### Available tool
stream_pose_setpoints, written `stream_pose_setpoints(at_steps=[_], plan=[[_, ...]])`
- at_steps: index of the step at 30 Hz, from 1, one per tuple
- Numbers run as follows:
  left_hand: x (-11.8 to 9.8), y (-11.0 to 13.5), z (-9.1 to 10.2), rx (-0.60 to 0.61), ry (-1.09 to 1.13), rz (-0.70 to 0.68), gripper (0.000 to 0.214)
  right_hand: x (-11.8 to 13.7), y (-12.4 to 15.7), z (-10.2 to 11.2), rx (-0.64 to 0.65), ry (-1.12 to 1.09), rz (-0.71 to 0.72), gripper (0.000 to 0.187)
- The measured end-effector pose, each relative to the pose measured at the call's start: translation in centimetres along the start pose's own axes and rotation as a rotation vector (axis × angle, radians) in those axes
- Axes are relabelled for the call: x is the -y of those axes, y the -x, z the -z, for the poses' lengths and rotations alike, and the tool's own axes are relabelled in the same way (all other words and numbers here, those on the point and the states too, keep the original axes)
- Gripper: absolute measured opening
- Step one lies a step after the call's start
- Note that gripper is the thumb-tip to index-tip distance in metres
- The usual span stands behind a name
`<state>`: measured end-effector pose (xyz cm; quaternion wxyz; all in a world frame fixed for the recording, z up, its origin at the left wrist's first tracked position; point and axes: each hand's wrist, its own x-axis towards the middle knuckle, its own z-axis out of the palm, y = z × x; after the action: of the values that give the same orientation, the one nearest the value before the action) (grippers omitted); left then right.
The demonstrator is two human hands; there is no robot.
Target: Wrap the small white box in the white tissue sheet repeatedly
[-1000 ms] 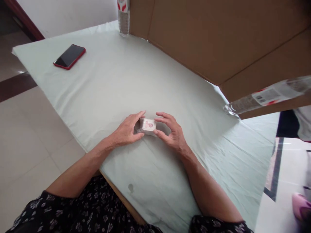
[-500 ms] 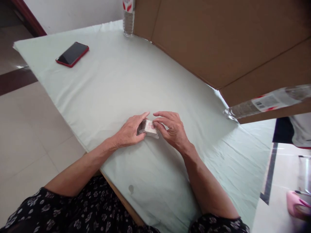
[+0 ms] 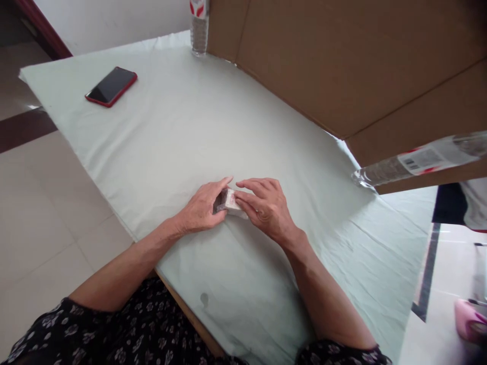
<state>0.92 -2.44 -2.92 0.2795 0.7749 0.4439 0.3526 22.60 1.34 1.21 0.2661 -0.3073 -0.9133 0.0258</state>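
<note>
A small white block-shaped pack (image 3: 231, 200) with faint red print lies low over the cloth between my hands, with what looks like clear plastic at its left end and lower edge. Around its left end curls my left hand (image 3: 203, 205), thumb and fingers on either side. My right hand (image 3: 266, 205) covers its right end, fingertips pressed on the printed top, while the index finger stretches out above it. Those fingers hide part of the pack, so its exact kind is unclear.
A pale green cloth covers the table (image 3: 163, 132). On the far left lies a red-cased phone (image 3: 111, 86). A large cardboard panel (image 3: 304, 61) stands at the back right, with a water bottle (image 3: 199, 33) at its left end and another bottle (image 3: 418, 159) at its right.
My right hand has shifted slightly left, and its fingers now cover more of the printed top. My left hand keeps its hold. The view has moved a little.
</note>
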Motion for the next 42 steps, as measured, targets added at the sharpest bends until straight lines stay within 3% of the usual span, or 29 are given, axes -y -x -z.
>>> stream_pose_setpoints(at_steps=[5,12,18,22,28,32,37,42], plan=[[-0.2,-0.1,0.1,0.004,0.005,-0.004,0.076,-0.2,-0.1,-1.3,-0.125,-0.006,-0.002,0.011],[-0.3,-0.1,0.4,0.026,0.098,0.046,0.082,-0.5,-0.2,-1.8,-0.097,-0.131,-0.158,0.011],[-0.9,-0.3,0.2,0.022,0.133,0.175,0.074,0.1,-0.5,-1.4,-0.119,-0.21,-0.211,0.01],[-1.2,-0.3,0.1,0.025,0.137,0.184,0.085,0.3,-0.7,-0.5,-0.152,-0.266,-0.285,0.012],[-1.4,-0.2,0.3,0.099,0.31,0.15,0.087,0.1,-1.0,0.4,-0.245,-0.377,-0.415,0.016],[-1.4,-0.3,0.2,0.112,0.402,0.178,0.089,-0.5,-0.9,0.3,-0.282,-0.554,-0.555,0.022],[-1.1,-0.2,0.0,0.087,0.509,0.23,0.091,-1.6,-0.1,1.1,-0.128,-0.877,-0.712,0.036],[-0.6,0.0,-0.2,0.02,0.489,0.25,0.09,-1.7,0.2,1.0,0.072,-0.937,-0.767,0.044]])
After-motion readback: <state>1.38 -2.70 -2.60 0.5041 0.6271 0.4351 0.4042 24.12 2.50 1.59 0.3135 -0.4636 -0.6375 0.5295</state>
